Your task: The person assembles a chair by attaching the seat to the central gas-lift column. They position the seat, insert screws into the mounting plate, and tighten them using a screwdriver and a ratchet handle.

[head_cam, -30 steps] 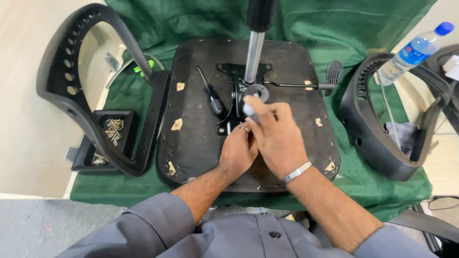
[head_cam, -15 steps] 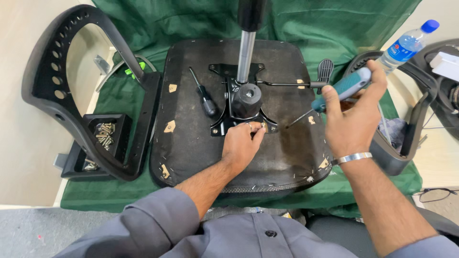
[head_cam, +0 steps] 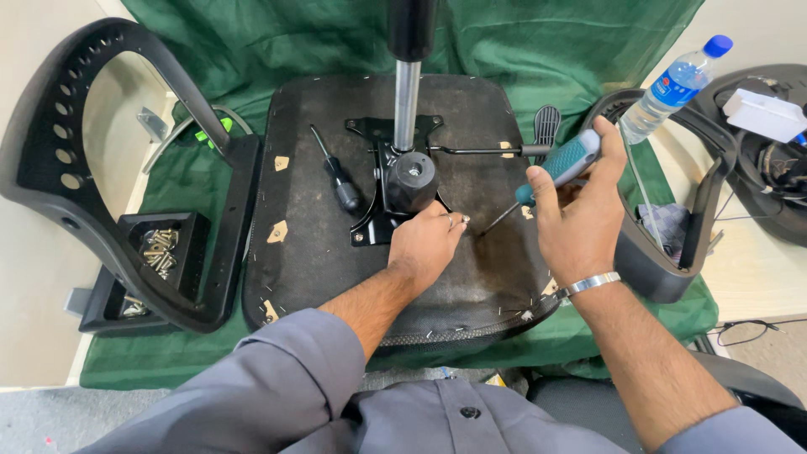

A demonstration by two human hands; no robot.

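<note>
An upturned black chair seat [head_cam: 319, 252] lies on a green cloth, with a black metal mechanism plate [head_cam: 378, 210] and a chrome gas column [head_cam: 407, 105] rising from it. My left hand [head_cam: 424, 244] rests on the seat at the plate's lower right corner, pinching a small screw between its fingertips. My right hand [head_cam: 580, 214] is lifted to the right and grips a teal-handled screwdriver [head_cam: 555, 168], its tip pointing down-left toward the left hand. A black-handled screwdriver [head_cam: 336, 172] lies on the seat left of the plate.
A black armrest [head_cam: 109, 193] stands at the left with a tray of screws [head_cam: 155, 248] in its base. Another armrest [head_cam: 672, 210] stands on the right. A plastic water bottle [head_cam: 672, 88] and a white box [head_cam: 761, 113] lie at the far right. Green cloth [head_cam: 538, 50] covers the table.
My right hand has lifted away from the mechanism to the right with the teal screwdriver. My left hand has stayed at the plate's lower right corner.
</note>
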